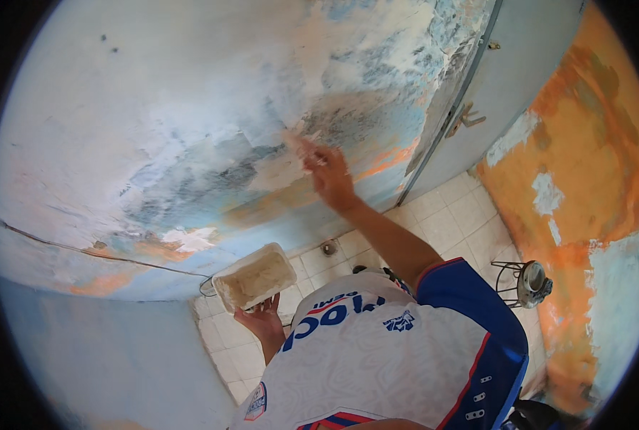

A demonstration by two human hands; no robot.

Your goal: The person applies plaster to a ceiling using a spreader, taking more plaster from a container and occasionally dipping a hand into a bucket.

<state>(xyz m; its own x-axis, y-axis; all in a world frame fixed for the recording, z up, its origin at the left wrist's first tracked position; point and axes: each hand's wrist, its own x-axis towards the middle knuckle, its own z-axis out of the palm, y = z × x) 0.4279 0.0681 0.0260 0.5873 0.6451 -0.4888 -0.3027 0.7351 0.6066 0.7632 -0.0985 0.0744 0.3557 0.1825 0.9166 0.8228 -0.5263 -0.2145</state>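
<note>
My left hand (263, 320) grips a cream rectangular tub (253, 276) from below and at its near side. Pale paste coats the inside of the tub, which is tilted toward me. My right hand (328, 172) is raised against the patchy wall (212, 86), with white smears on its fingers. The fingers are curled and partly blurred. A thin pale shape sticks out from them toward the wall; whether it is a tool or a finger, I cannot tell. Around the hand, grey, white and orange patches show through the wall's pale blue paint.
A grey door (506, 79) with a lever handle (466, 120) stands to the right of the wall. Beyond it is an orange wall (578, 143) with pale patches. A wire-legged stand (507, 281) carries a round object. White tiles (434, 215) cover the floor, with a drain (329, 248). A cable (111, 254) runs along the wall.
</note>
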